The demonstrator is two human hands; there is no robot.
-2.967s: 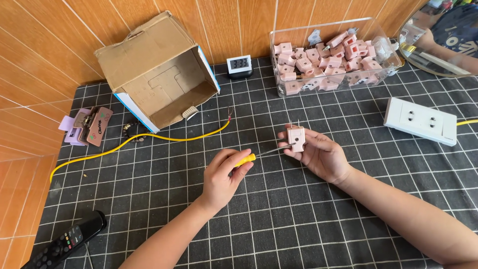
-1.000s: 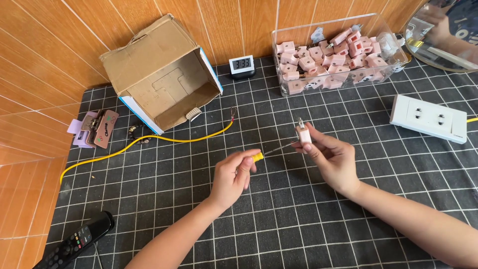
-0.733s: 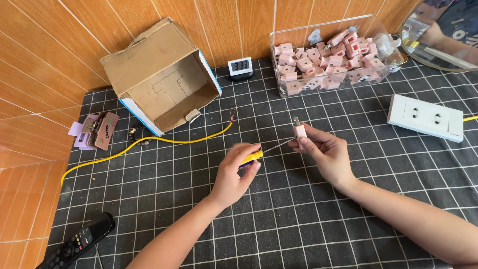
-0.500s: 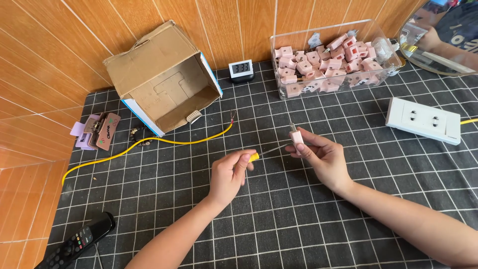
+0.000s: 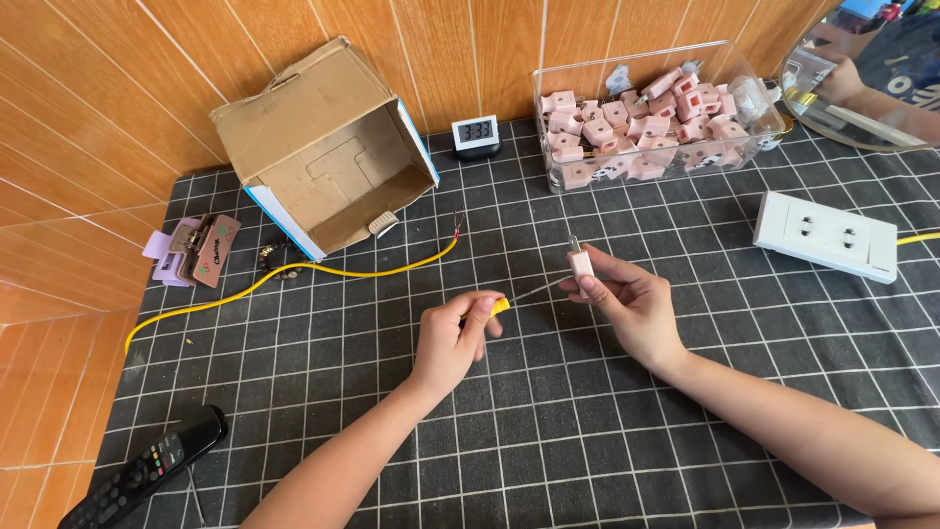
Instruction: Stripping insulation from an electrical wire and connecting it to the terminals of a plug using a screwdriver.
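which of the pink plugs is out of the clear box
The pink plug pinched in the right hand, above the mat. All the others lie heaped in the clear box by the wall.

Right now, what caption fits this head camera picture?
Left hand turns a yellow screwdriver into a pink plug held by the right hand.

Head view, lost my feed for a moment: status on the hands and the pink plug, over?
Left hand grips yellow-handled screwdriver, tip at the plug. Right hand holds pink plug above the mat. Nothing between them; yellow cable lies clear behind.
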